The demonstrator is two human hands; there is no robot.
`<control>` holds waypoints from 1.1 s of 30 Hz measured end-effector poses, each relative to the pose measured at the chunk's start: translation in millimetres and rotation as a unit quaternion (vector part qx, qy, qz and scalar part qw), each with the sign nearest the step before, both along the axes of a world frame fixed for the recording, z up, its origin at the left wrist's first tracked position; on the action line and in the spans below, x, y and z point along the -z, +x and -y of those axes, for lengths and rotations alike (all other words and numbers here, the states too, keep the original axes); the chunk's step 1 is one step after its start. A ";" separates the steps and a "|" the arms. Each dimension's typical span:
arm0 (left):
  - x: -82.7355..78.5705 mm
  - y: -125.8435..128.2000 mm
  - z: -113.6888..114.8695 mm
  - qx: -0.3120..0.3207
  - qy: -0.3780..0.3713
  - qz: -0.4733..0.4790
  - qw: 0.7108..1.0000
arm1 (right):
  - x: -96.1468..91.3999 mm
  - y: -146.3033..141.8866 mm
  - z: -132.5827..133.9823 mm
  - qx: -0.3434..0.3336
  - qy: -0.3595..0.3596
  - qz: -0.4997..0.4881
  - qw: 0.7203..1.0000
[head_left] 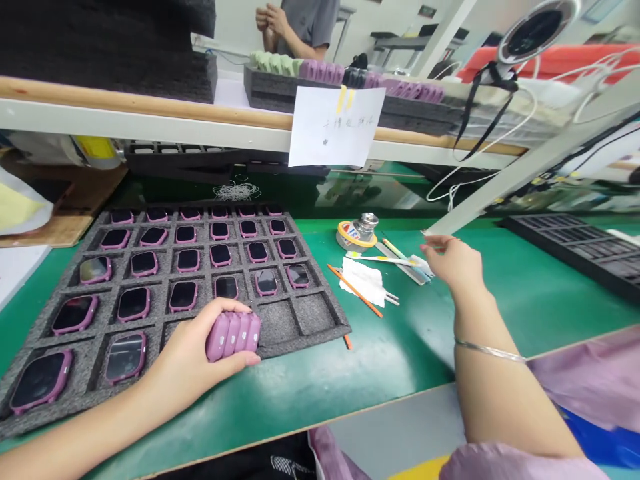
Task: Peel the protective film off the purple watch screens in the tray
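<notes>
My left hand (200, 340) is closed around a row of several purple smartwatch cases (234, 335), pressed together side by side over the front edge of the grey foam tray (280, 320). That tray holds rows of purple smartwatches (134, 304) with dark screens, one per compartment. On the right, my right hand (455, 263) is over the green table with its fingers partly bent and apart, nothing visible in them. Near its fingertips lie a toothbrush (380, 259), a flat metal strip (400, 263) and a crumpled white piece (423, 265).
Beside the tray are a white tissue (364, 281), an orange stick (356, 291), a tape roll (350, 237) and a metal-capped jar (367, 223). A black tray (575, 247) stands at right. Overhead runs a shelf (240, 130) with a slanted post (475, 190). A co-worker (310, 23) is behind.
</notes>
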State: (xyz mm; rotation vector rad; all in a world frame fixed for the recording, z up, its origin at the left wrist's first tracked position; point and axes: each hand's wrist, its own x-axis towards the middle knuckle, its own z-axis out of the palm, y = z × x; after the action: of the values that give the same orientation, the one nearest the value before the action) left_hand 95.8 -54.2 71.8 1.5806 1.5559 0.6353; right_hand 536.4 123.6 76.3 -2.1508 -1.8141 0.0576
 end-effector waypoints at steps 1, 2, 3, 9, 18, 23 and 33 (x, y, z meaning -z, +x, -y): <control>-0.3 0.1 0.0 0.001 -0.002 -0.001 1.000 | 2.3 7.5 0.4 0.019 -0.009 0.009 1.000; -0.6 0.3 -0.2 0.003 -0.004 -0.003 1.000 | 6.0 12.7 1.4 0.035 -0.019 0.016 0.999; -0.9 0.5 -0.3 0.005 -0.007 -0.005 1.000 | 10.4 15.8 2.4 0.048 -0.030 0.021 0.998; -1.7 1.5 -0.5 0.004 -0.006 -0.005 1.000 | 8.8 3.5 -11.6 0.109 -0.049 0.013 0.993; -1.8 2.4 1.0 0.000 -0.011 0.009 1.000 | -35.3 -75.9 -32.5 -0.018 0.016 -0.043 0.999; -4.6 2.5 3.0 0.003 -0.010 0.030 0.999 | -46.3 -98.1 -40.1 -0.057 0.003 0.047 0.997; 1.2 2.7 3.5 0.000 0.006 0.111 0.994 | -60.6 -133.6 -43.3 -0.074 -0.018 0.141 0.987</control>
State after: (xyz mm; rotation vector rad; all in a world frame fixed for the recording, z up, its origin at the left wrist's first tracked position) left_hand 98.5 -57.7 70.6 1.4642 1.3886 0.7936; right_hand 402.7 166.9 136.9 -2.1325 -2.1441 -0.1908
